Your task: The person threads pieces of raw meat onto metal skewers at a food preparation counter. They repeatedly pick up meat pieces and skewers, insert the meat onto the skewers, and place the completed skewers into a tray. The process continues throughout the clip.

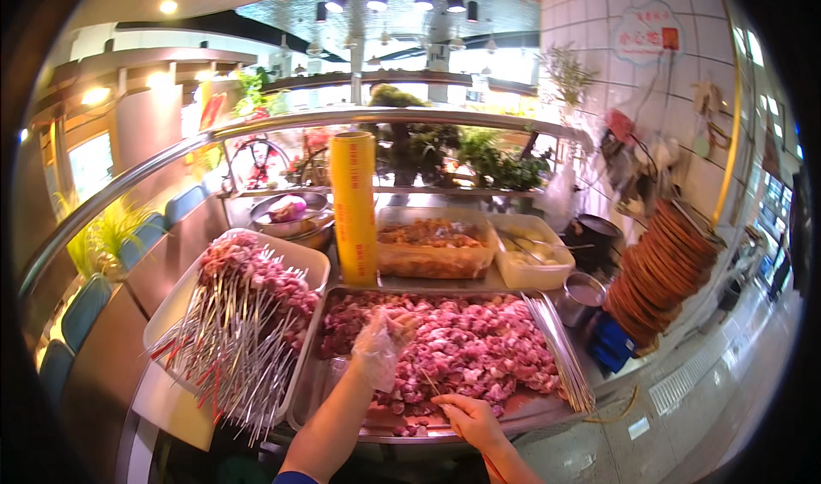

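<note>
Diced raw meat (474,336) fills a large metal tray (308,381) in front of me. My left hand (383,343), in a clear plastic glove, is over the meat; whether its fingers hold a piece is unclear. Bare, my right hand (467,416) grips a thin skewer (431,382) near the tray's front edge, its tip pointing up and left. A bundle of metal skewers (559,352) lies along the tray's right side. At the left, a white plastic tub (157,311) holds many skewers (237,336) threaded with meat, their handles towards me.
Behind the tray stand a yellow roll (353,208), a tub of orange-coloured meat (436,266), a tub with pale pieces (533,275) and a metal bowl (260,218) with an onion. A metal cup (584,291) and stacked reddish-brown rings (664,272) are on the right. A metal rail (282,125) curves behind.
</note>
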Available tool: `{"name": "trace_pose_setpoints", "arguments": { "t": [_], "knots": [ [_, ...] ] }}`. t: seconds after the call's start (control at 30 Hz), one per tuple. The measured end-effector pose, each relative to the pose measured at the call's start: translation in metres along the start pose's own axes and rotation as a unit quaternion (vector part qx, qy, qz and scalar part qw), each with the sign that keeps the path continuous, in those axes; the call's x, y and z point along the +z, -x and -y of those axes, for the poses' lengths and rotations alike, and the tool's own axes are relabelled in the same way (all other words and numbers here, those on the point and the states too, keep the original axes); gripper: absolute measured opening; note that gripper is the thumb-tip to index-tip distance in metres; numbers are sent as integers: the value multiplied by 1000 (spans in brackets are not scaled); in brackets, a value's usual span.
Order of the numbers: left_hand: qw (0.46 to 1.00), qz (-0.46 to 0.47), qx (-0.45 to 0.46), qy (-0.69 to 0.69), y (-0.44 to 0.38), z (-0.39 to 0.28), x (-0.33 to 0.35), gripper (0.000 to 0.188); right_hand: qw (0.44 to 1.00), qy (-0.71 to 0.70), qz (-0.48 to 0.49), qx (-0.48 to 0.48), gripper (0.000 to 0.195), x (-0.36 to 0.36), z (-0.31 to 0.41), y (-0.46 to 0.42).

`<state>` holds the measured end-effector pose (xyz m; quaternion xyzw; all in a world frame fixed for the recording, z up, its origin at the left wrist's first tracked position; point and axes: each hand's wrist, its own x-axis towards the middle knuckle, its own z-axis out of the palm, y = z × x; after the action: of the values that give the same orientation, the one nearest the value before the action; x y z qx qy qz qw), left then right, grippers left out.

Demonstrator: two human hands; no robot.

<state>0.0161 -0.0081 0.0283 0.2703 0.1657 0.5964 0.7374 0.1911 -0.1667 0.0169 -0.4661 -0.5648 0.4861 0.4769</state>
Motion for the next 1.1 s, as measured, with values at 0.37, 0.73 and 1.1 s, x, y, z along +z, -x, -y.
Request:
{"name": "trace_pose_setpoints", "arguments": {
  "t": [0.37,0.73,1.1],
  "knots": [
    [1000,21,5,16,9,-13,6,26,997,-49,0,65,23,4,9,-1],
    [998,49,-36,-7,-16,31,20,21,997,-25,-34,60,23,11,-7,20],
    [999,38,-28,24,-32,32,-27,34,999,-22,-46,-16,20,17,-51,17]
  ]
}}
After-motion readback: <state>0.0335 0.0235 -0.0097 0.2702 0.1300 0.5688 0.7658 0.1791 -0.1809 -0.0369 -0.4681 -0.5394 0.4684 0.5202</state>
